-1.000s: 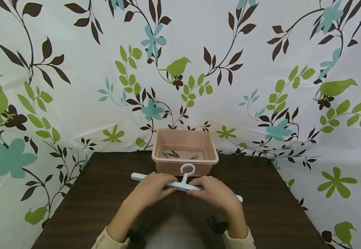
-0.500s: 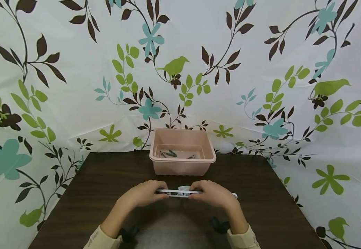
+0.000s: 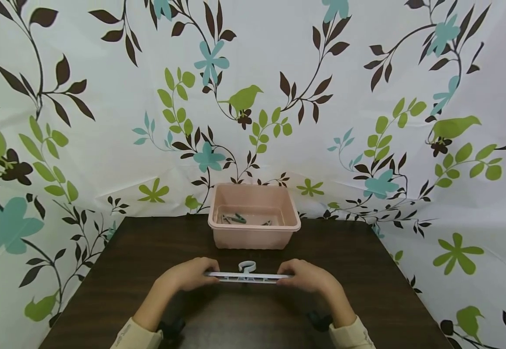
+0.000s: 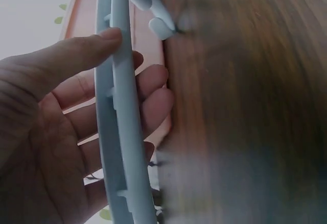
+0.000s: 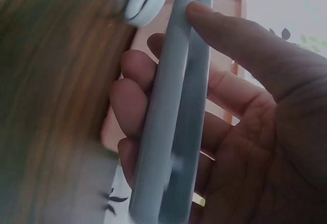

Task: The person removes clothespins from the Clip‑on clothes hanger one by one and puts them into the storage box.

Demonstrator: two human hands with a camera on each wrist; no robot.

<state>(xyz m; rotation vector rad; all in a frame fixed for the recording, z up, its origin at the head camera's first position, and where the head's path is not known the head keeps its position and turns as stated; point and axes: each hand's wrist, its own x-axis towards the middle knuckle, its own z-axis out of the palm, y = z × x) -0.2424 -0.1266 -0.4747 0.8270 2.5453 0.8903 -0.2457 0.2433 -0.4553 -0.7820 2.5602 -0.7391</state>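
A pale, whitish-blue plastic clothes hanger (image 3: 247,277) is held level across my front, over the dark table. Its round hook (image 3: 247,265) sits at the middle, on the side facing away from me. My left hand (image 3: 189,274) grips one arm of it, and my right hand (image 3: 307,275) grips the other. In the left wrist view the thumb (image 4: 104,39) presses the hanger's ribbed bar (image 4: 125,91) while the fingers curl behind it. The right wrist view shows the same kind of grip, fingers (image 5: 130,106) wrapped round the bar (image 5: 166,101).
Beyond the hanger, a pink plastic basin (image 3: 253,238) stands near the table's back edge with several clothespins (image 3: 237,218) inside. The dark wooden table (image 3: 148,247) ends against a leaf-and-bird patterned sheet (image 3: 235,58) at the back and sides.
The hanger has come down and toward me from just before the basin, going from slanted to level. Its hook now looks foreshortened. My hands have slid apart along its arms.
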